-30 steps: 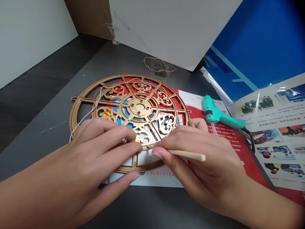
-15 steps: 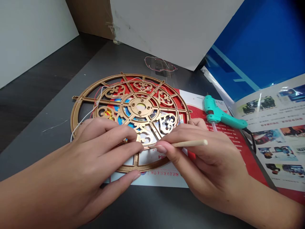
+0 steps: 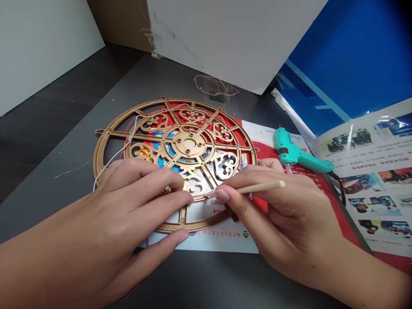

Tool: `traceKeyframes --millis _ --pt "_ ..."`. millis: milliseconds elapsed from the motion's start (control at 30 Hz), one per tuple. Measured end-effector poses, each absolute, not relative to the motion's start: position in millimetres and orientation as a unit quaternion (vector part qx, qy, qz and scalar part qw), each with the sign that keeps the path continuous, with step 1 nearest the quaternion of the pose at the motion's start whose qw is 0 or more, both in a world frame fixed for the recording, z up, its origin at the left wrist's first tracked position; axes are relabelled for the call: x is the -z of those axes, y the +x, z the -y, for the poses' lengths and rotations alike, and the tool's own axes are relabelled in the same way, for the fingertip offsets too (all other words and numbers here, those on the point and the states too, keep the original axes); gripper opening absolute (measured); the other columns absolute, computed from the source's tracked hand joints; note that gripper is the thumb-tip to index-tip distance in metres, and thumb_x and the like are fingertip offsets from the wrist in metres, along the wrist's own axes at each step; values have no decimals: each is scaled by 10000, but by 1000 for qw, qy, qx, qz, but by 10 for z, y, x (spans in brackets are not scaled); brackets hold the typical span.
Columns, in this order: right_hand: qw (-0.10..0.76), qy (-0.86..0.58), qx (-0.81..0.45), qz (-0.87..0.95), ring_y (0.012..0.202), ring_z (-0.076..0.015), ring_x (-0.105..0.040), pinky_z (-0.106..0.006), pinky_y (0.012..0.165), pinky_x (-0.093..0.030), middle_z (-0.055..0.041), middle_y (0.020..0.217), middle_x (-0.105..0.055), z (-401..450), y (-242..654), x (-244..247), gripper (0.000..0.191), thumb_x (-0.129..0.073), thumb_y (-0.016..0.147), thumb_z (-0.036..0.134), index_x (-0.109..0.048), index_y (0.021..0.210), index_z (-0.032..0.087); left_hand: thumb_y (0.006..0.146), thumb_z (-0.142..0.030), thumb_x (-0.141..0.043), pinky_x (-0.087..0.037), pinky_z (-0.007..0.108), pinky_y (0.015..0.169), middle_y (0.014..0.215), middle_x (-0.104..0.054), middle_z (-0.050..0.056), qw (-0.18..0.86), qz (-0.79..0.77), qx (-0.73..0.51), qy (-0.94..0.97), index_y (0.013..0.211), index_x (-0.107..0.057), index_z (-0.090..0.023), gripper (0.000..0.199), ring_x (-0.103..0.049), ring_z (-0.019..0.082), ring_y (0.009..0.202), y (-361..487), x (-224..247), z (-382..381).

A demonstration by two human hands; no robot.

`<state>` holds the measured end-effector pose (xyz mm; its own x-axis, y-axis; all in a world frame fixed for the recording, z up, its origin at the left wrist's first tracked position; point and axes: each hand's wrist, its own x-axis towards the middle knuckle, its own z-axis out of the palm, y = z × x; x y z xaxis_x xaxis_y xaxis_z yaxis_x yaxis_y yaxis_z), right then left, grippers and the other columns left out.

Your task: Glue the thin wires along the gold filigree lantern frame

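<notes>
A round gold wheel-shaped frame (image 3: 198, 148) with spokes and scroll ornaments lies in front of me. Thin red and white wire (image 3: 113, 159) runs along its inner ring and trails off on the left. My left hand (image 3: 138, 206) rests over the near left part, fingers curled onto the inner ring and thumb by the outer rim. Between the thumb and fingers of my right hand (image 3: 277, 210) is a slim pale wooden stick (image 3: 264, 187). Its tip points left and meets the near edge of the inner ring, close to my left index finger.
Printed red and white paper (image 3: 267, 148) lies under the frame. To the right are a teal glue gun (image 3: 291, 153) and a picture brochure (image 3: 367, 171). A loose loop of wire (image 3: 195, 81) lies at the back, before a white panel (image 3: 231, 38). A blue board (image 3: 360, 51) stands behind right.
My right hand and the stick have shifted slightly to the right along the inner ring, so the tip sits farther from my left index finger. The left hand stays nearly in place.
</notes>
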<state>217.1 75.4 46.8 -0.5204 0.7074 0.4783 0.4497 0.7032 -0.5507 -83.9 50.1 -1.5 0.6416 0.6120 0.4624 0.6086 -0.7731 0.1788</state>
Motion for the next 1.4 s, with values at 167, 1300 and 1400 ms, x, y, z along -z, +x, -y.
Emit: traceKeyframes --millis 167,1300,1400 --pt "351 -353 -159 853 735 -112 -830 -373 785 -509 29 864 -931 -751 2176 -500 415 -752 1229 133 -766 824 222 1286 -287 -590 -568 437 1107 1328 -779 19 10 -335 -257 906 1617 -748 -311 368 -671 261 1227 -853 15 -498" --pt "338 -388 -184 837 786 -155 -907 -393 787 -574 57 890 -953 -747 2169 -553 350 -780 1202 135 -804 873 251 1249 -323 -654 -565 461 1129 1342 -812 -3 28 -358 -262 896 1630 -758 -390 401 -693 276 1210 -872 39 -477" --pt "361 -377 -203 828 768 -145 -889 -400 806 -564 64 891 -951 -731 2175 -548 323 -800 1197 132 -804 896 249 1251 -298 -649 -549 440 1124 1354 -816 -14 20 -356 -259 898 1567 -775 -369 347 -690 265 1226 -876 32 -476"
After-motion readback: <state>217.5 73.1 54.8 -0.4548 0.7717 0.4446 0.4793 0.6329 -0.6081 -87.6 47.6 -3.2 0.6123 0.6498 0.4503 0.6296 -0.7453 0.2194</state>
